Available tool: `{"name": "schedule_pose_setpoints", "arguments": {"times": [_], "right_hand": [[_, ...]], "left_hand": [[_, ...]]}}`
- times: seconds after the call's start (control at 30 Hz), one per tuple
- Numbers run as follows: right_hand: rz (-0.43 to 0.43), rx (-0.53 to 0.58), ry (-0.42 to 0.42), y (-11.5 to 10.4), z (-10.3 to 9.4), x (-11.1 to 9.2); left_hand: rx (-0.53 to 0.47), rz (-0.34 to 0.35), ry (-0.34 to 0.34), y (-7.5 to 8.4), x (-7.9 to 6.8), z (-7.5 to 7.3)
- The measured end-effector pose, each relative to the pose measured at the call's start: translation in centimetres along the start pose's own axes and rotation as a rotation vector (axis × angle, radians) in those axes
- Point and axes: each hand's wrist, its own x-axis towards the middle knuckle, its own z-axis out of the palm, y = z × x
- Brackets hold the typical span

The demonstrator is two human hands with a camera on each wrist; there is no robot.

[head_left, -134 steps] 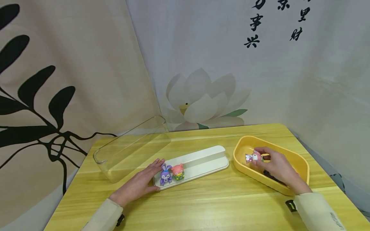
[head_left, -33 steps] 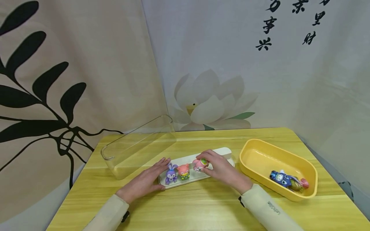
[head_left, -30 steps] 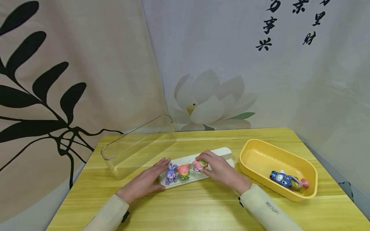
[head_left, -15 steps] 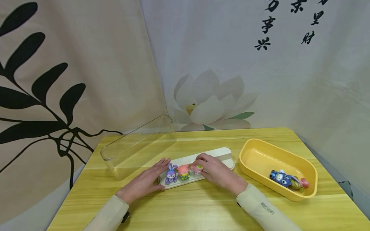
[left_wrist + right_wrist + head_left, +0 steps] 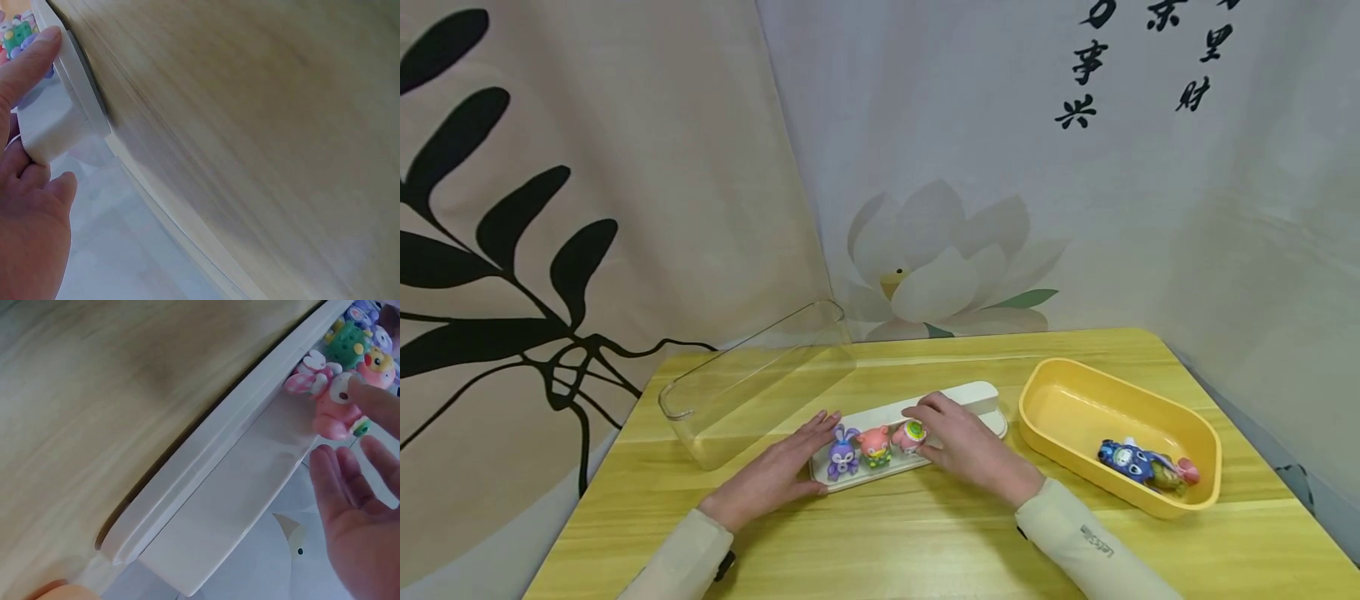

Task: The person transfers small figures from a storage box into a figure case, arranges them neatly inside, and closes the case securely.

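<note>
My left hand (image 5: 767, 487) holds the left end of a white display base (image 5: 958, 442), thumb at its front edge and fingers behind the raised step. On the base stand a purple rabbit figurine (image 5: 842, 454), a coral figurine with a green and yellow front (image 5: 875, 446), and a pink figurine with a green-topped head (image 5: 908, 435), side by side. My right hand (image 5: 973, 450) is at the pink figurine's right side. In the right wrist view, a fingertip touches the pink figurine (image 5: 337, 409), while other fingers stand apart from it.
A yellow tray (image 5: 1045, 400) on the right holds a blue figurine (image 5: 1127, 458) and another with pink and olive parts (image 5: 1183, 473), lying down. At the back left a clear plastic cover (image 5: 752, 392) lies on the wooden table (image 5: 880, 550). Printed curtains hang behind.
The pink figurine went from the yellow tray to the white base, then left towards the coral one and turned. My right hand's fingers have loosened from it. My left hand stays at the base.
</note>
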Motion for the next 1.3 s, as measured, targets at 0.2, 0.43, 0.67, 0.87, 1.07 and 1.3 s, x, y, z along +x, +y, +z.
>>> {"name": "schedule_pose_setpoints", "arguments": {"times": [0.2,0.43,0.67,0.87,1.07,1.3], "right_hand": [[0.031,0.015,0.011,0.1,0.3,-0.1],[0.03,0.034,0.014,0.0,0.3,-0.1],[0.111,0.055,0.052,0.0,-1.5,-1.4],[0.151,0.025,0.122,0.3,-4.5,-3.1],[0.241,0.024,0.138,1.0,-7.7,-5.8],[0.355,0.007,0.153,2.2,-10.2,-9.3]], "left_hand": [[0.003,0.002,0.001,0.0,0.0,0.1],[0.006,0.0,0.006,0.0,0.0,0.2],[0.003,0.0,0.0,0.1,0.1,0.2],[0.05,0.005,0.016,-0.1,-0.1,0.0],[0.073,0.005,0.008,0.0,-0.2,-0.1],[0.077,0.017,0.012,0.0,0.0,0.1]]}}
